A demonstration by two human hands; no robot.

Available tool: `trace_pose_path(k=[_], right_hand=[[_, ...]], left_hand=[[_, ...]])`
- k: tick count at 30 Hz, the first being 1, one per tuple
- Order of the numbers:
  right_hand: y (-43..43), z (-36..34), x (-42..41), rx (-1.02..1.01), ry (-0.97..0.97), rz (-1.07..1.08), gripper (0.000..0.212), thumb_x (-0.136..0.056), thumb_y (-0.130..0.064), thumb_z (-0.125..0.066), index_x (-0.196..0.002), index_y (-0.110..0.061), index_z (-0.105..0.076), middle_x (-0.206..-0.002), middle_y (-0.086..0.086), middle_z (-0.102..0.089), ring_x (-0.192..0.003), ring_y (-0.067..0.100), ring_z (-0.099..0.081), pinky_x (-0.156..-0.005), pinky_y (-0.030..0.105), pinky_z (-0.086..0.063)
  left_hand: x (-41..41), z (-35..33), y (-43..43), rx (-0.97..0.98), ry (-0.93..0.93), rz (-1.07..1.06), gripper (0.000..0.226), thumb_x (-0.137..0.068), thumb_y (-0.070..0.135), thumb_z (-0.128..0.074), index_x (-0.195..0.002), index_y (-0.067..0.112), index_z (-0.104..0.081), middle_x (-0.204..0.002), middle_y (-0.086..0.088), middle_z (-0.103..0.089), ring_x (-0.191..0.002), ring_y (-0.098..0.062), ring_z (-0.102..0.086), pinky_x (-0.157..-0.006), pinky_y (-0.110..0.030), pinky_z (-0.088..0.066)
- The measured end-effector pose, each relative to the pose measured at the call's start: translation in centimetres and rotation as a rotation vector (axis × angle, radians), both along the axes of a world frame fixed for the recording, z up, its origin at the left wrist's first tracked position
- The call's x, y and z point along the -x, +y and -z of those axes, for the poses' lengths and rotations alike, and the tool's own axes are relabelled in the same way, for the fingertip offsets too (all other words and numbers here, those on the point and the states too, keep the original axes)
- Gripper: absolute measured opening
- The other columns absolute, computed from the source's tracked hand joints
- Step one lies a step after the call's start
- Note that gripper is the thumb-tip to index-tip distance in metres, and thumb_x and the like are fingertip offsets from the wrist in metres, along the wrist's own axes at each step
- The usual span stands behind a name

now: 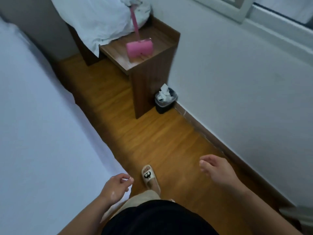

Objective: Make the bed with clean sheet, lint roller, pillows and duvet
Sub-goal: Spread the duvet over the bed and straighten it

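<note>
Both hands empty, fingers loosely curled. Left hand (116,185) at 7 o'clock, at the edge of the bed sheet (33,116). Right hand (215,170) at 5 o'clock, over the floor. Pink lint roller (139,49) on the nightstand (162,39) at 12 o'clock, well apart from both hands, handle running up against a white bedding heap (101,19). 1 waste bin (165,102) beside the nightstand.

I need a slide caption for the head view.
Left hand and right hand empty beside the bed; pink lint roller stands on the wooden nightstand.

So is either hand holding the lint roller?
No, the lint roller sits on the nightstand; the left hand and right hand hold nothing.
</note>
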State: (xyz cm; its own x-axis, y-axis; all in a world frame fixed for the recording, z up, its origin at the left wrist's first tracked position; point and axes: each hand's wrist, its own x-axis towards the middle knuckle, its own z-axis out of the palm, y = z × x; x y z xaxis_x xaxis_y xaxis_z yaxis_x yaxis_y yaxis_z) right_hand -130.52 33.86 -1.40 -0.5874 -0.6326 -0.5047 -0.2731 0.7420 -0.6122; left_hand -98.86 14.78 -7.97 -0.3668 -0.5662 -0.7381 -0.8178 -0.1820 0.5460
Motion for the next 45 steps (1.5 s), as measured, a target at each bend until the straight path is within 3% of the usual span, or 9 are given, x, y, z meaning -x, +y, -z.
trace_pose_path(k=[7, 14, 18, 23, 29, 32, 35, 38, 45], right_hand=[[-16.0, 0.3, 8.0, -0.080, -0.007, -0.028, 0.019, -0.096, -0.036, -0.063, -0.113, -0.030, -0.068, -0.090, -0.013, -0.073, -0.084, 0.004, -0.070, -0.083, 0.033, -0.060], [-32.6, 1.4, 16.1, -0.120, -0.026, -0.128, 0.018, -0.094, -0.037, -0.065, -0.110, -0.030, -0.070, -0.081, -0.016, -0.075, -0.078, 0.004, -0.072, -0.085, 0.041, -0.059], [-45.6, 1.4, 19.2, -0.046, -0.047, -0.292, 0.014, -0.094, -0.036, -0.066, -0.105, -0.031, -0.071, -0.081, -0.019, -0.074, -0.076, 0.002, -0.072, -0.085, 0.041, -0.058], [-62.3, -1.5, 18.7, 0.022, -0.118, -0.602, 0.012, -0.096, -0.028, -0.066, -0.106, -0.030, -0.070, -0.088, -0.011, -0.074, -0.078, 0.002, -0.070, -0.075, 0.023, -0.053], [-77.7, -1.4, 15.1, 0.075, -0.145, -0.713, 0.020, -0.094, -0.036, -0.066, -0.114, -0.036, -0.068, -0.106, -0.017, -0.072, -0.099, 0.001, -0.068, -0.090, 0.033, -0.057], [-82.8, 0.1, 12.9, 0.052, -0.175, -0.678, 0.019, -0.093, -0.036, -0.067, -0.112, -0.038, -0.068, -0.106, -0.019, -0.072, -0.099, 0.002, -0.068, -0.090, 0.035, -0.057], [-87.3, 1.3, 10.3, 0.048, -0.123, -0.569, 0.013, -0.094, -0.032, -0.067, -0.102, -0.042, -0.067, -0.097, -0.022, -0.071, -0.096, -0.001, -0.067, -0.081, 0.022, -0.055], [-91.3, 0.9, 7.2, 0.038, -0.081, -0.426, 0.018, -0.095, -0.031, -0.067, -0.112, -0.035, -0.067, -0.097, -0.021, -0.069, -0.093, -0.002, -0.066, -0.071, 0.013, -0.048], [-100.5, -3.6, 6.3, 0.211, 0.050, -0.064, 0.044, -0.087, -0.033, -0.076, -0.127, -0.034, -0.058, -0.119, -0.011, -0.062, -0.097, -0.001, -0.062, -0.075, 0.014, -0.051]], left_hand=[[8.9, -1.7, -18.5, 0.055, 0.051, -0.025, 0.032, -0.096, 0.045, -0.059, -0.120, 0.023, -0.061, -0.106, 0.006, -0.066, -0.090, -0.010, -0.068, -0.082, -0.025, -0.053], [15.6, -4.9, -35.5, 0.147, 0.148, -0.194, 0.026, -0.095, 0.045, -0.059, -0.117, 0.031, -0.061, -0.109, 0.008, -0.065, -0.094, -0.010, -0.068, -0.092, -0.034, -0.056], [15.6, -4.6, -41.1, 0.097, 0.126, -0.390, 0.028, -0.097, 0.043, -0.058, -0.120, 0.027, -0.059, -0.111, 0.006, -0.064, -0.095, -0.012, -0.067, -0.087, -0.030, -0.055], [13.6, -4.4, -45.4, 0.030, 0.080, -0.677, 0.032, -0.096, 0.040, -0.061, -0.121, 0.021, -0.062, -0.111, 0.000, -0.068, -0.091, -0.016, -0.070, -0.077, -0.029, -0.053], [10.2, -2.6, -52.0, -0.014, 0.053, -0.899, 0.018, -0.094, 0.029, -0.067, -0.106, 0.015, -0.068, -0.094, -0.012, -0.073, -0.076, -0.023, -0.069, -0.068, -0.032, -0.052], [7.8, -0.8, -57.8, -0.064, 0.005, -0.856, 0.021, -0.092, 0.030, -0.069, -0.105, 0.014, -0.070, -0.093, -0.011, -0.074, -0.076, -0.024, -0.071, -0.068, -0.032, -0.050], [5.0, -0.3, -66.4, -0.055, -0.044, -0.717, 0.018, -0.090, 0.030, -0.070, -0.100, 0.015, -0.072, -0.087, -0.007, -0.074, -0.077, -0.023, -0.072, -0.070, -0.033, -0.052], [2.7, -2.2, -76.3, -0.005, -0.054, -0.515, 0.018, -0.090, 0.036, -0.069, -0.098, 0.021, -0.070, -0.091, -0.001, -0.074, -0.077, -0.015, -0.073, -0.070, -0.030, -0.053], [5.3, -5.5, -99.3, 0.152, 0.000, -0.250, 0.038, -0.091, 0.042, -0.067, -0.122, 0.022, -0.061, -0.106, 0.001, -0.068, -0.094, -0.017, -0.068, -0.090, -0.037, -0.054]])
